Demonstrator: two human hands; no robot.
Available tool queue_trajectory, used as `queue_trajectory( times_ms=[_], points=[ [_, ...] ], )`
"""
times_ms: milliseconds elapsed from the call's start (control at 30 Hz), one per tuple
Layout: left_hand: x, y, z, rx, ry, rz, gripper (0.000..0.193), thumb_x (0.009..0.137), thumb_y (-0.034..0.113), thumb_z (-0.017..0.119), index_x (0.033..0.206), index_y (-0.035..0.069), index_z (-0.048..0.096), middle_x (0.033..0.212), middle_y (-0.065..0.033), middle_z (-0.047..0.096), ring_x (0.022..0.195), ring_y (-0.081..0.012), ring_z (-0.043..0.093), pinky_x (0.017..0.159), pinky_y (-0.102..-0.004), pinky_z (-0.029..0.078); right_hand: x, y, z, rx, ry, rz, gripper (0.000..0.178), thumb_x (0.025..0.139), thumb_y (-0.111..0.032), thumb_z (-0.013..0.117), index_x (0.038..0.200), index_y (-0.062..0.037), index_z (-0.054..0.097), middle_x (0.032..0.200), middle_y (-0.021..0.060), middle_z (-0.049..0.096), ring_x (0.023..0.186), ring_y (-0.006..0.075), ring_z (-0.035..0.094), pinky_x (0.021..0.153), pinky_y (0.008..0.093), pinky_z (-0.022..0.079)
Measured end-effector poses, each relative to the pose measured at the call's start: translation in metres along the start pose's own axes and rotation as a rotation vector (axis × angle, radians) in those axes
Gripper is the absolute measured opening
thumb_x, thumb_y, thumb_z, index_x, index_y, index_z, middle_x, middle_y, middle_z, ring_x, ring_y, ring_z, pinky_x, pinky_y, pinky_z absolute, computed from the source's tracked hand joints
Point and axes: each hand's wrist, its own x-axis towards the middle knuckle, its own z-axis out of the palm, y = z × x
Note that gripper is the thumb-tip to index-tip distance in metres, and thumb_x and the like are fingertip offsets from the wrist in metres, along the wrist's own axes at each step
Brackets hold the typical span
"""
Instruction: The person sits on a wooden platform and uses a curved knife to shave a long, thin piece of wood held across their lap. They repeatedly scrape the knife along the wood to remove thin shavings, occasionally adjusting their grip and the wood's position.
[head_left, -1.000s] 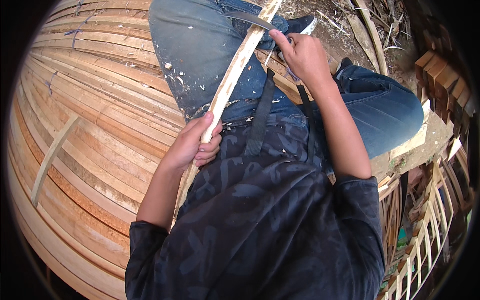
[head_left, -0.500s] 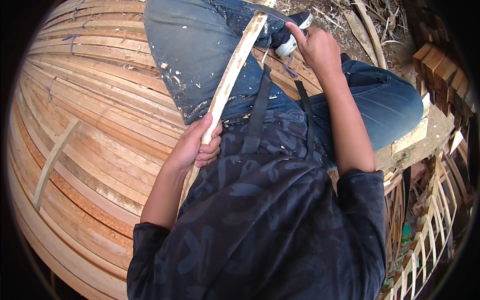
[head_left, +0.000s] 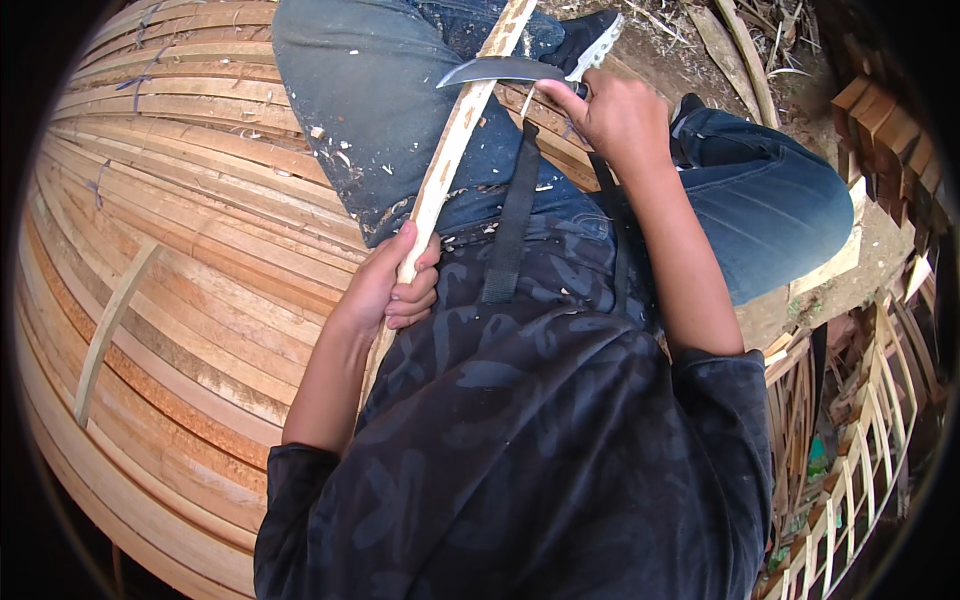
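Note:
My left hand [head_left: 400,272] is wrapped round a long pale wooden stick [head_left: 452,150], which slants up and away from my waist over my legs. Brown patches show along its whittled face. In my right hand [head_left: 622,115] is a curved knife [head_left: 505,69], gripped by its dark handle with the thumb laid along it. The blade lies across the far part of the stick, its pointed tip sticking out to the left. The stick's near end is partly hidden by my left hand and shirt.
Bundled wooden strips [head_left: 200,290] spread out on the left, with a short loose strip [head_left: 115,330] across them. Stacked wood pieces [head_left: 885,130] stand at the right. A slatted wooden frame [head_left: 850,490] is at lower right. Shavings dot my jeans [head_left: 350,90] and the ground.
My right hand has drawn the knife nearer to me along the stick, from its far part toward my left hand. The left hand keeps its grip, shifting slightly left.

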Motion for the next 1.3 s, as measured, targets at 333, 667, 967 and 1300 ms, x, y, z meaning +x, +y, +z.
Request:
queue_trajectory(
  times_ms=[333,667,967,1300],
  points=[
    [0.001,0.002,0.006,0.064,0.035,0.013,0.048,0.1,0.053,0.028,0.075,0.013,0.037,0.045,0.0077,0.022,0.031,-0.0024,0.02,0.027,-0.0189,0.017,0.004,0.006,0.003,0.005,-0.012,0.05,0.069,0.082,-0.07,0.048,0.068,-0.0041,0.064,0.057,0.018,0.06,0.058,0.0361,0.063,0.049,0.0429,0.049],
    [0.004,0.001,-0.003,-0.018,-0.041,-0.017,0.049,0.099,0.055,0.026,0.074,0.014,0.036,0.043,0.0074,0.022,0.029,-0.0034,0.02,0.025,-0.019,0.018,-0.005,-0.001,-0.011,0.103,-0.042,0.045,0.069,0.084,-0.066,0.05,0.067,-0.0008,0.065,0.057,0.0201,0.059,0.058,0.0382,0.062,0.053,0.0438,0.05],
    [0.003,0.002,-0.001,-0.017,-0.08,-0.004,0.05,0.099,0.055,0.025,0.074,0.013,0.036,0.042,0.0063,0.024,0.028,-0.0038,0.021,0.024,-0.0194,0.019,-0.006,0.003,-0.007,0.151,0.007,-0.024,0.07,0.083,-0.067,0.05,0.059,-0.0024,0.063,0.051,0.0165,0.058,0.051,0.0335,0.063,0.049,0.0412,0.051],
    [0.001,0.003,0.005,0.076,0.008,0.012,0.051,0.099,0.056,0.027,0.074,0.013,0.037,0.043,0.0063,0.024,0.029,-0.0035,0.022,0.024,-0.0191,0.019,0.013,-0.001,0.003,0.072,0.055,-0.068,0.073,0.078,-0.074,0.048,0.055,-0.0065,0.063,0.048,0.0134,0.057,0.045,0.0284,0.062,0.043,0.0375,0.049]
  ],
)
